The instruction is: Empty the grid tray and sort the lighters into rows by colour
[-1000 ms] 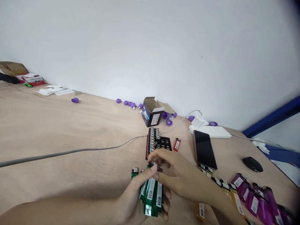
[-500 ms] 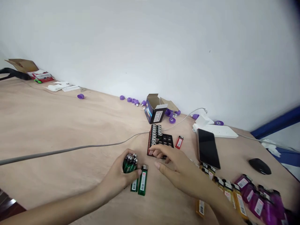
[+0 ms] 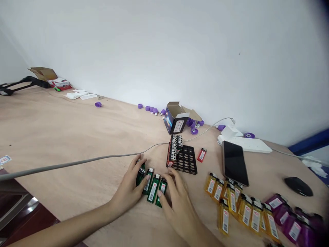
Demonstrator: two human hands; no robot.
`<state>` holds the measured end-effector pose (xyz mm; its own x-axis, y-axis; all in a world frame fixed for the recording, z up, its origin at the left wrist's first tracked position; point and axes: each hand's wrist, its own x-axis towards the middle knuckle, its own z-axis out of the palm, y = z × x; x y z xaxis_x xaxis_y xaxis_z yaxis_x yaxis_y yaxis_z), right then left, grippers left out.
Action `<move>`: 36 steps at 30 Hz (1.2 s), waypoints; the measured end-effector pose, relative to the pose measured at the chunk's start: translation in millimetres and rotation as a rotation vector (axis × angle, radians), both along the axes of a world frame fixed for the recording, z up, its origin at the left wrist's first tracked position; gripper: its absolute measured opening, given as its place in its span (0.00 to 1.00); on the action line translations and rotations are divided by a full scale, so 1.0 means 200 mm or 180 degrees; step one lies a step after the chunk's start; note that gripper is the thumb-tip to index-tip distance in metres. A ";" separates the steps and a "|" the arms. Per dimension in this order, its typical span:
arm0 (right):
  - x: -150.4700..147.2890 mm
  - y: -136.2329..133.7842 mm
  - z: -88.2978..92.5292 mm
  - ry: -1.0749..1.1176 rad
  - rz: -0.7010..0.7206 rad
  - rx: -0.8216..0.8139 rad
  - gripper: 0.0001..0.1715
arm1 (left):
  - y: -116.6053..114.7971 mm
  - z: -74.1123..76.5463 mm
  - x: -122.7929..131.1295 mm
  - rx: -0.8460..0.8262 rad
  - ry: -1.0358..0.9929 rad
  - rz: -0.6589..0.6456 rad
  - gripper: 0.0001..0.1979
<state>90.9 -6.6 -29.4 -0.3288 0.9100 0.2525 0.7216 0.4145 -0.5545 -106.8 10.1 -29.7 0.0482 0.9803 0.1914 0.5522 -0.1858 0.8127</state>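
Observation:
My left hand (image 3: 130, 183) is wrapped round a bunch of green lighters (image 3: 141, 172) at the middle of the table; its fingers and palm hide most of them. Three more green lighters lie label up between my hands: one by my left thumb, one in the middle (image 3: 153, 188), one at the right (image 3: 161, 191). My right hand (image 3: 178, 199) curls its thumb and fingers about the right-hand one, which lies on the table. Just beyond is a black slotted tray (image 3: 189, 159), with rows of dark lighters with metal tops (image 3: 174, 145) standing in its left part.
A red lighter (image 3: 202, 155) lies right of the tray. Yellow lighters (image 3: 232, 200) and purple lighters (image 3: 293, 226) cover the right front, near a phone (image 3: 235, 161) and a mouse (image 3: 298, 186). A small open box (image 3: 178, 125) stands behind. A grey cable (image 3: 97, 158) crosses the table.
My right hand has moved down from over the tray to the green lighters, and a third one now lies there. My left hand still holds its bunch. The view has shifted, showing more yellow lighters.

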 end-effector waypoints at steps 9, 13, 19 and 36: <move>0.00 0.01 0.00 -0.0422 0.0210 0.0383 0.24 | 0.05 0.04 -0.18 0.0222 0.0714 -0.0318 0.23; 0.00 0.01 0.00 -0.0471 0.0301 0.0485 0.25 | 0.06 0.04 -0.23 0.0353 0.1014 -0.0381 0.20; -0.01 0.00 0.01 -0.0328 0.0315 0.0654 0.24 | 0.02 0.08 -0.28 0.0272 0.1102 -0.0252 0.19; -0.02 0.03 0.06 -0.0933 0.1020 0.0147 0.40 | 0.10 0.06 -0.26 0.0601 0.1481 -0.2012 0.40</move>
